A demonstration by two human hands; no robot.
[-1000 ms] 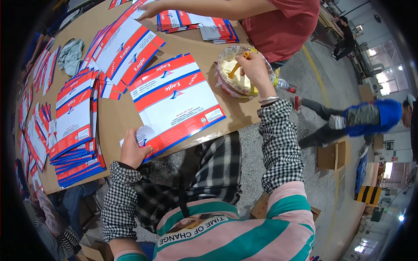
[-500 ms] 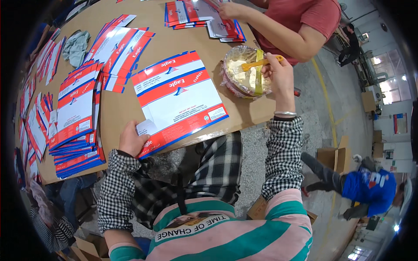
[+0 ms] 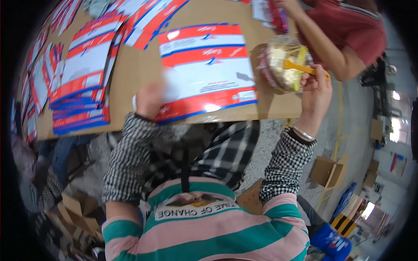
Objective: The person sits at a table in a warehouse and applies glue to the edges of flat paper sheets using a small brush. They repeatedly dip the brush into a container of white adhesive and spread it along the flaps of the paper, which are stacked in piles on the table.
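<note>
My right hand [image 3: 317,85] is closed round the yellow handle of a brush [image 3: 305,68]. Its pale bristles are over a round bowl [image 3: 271,80] lined with clear plastic, with cream-coloured paste inside and a yellow strip across it. A flat printed carton [image 3: 222,78] in red, white and blue lies in front of me on the table. At its near left corner my left hand [image 3: 150,99] pinches a small white slip of paper [image 3: 171,85]; both are smeared by motion.
Stacked flat cartons [image 3: 85,65] stand to the left on the brown table [image 3: 139,65], with more spread behind. A grey cloth [image 3: 96,6] lies at the far left. Across the table a co-worker's arm [image 3: 322,39] reaches over other cartons. An open cardboard box [image 3: 325,172] is on the floor at right.
The view has shifted, so the table sits higher and further right. My left hand has lifted the white slip from the carton's near left corner. The brush stays over the bowl.
</note>
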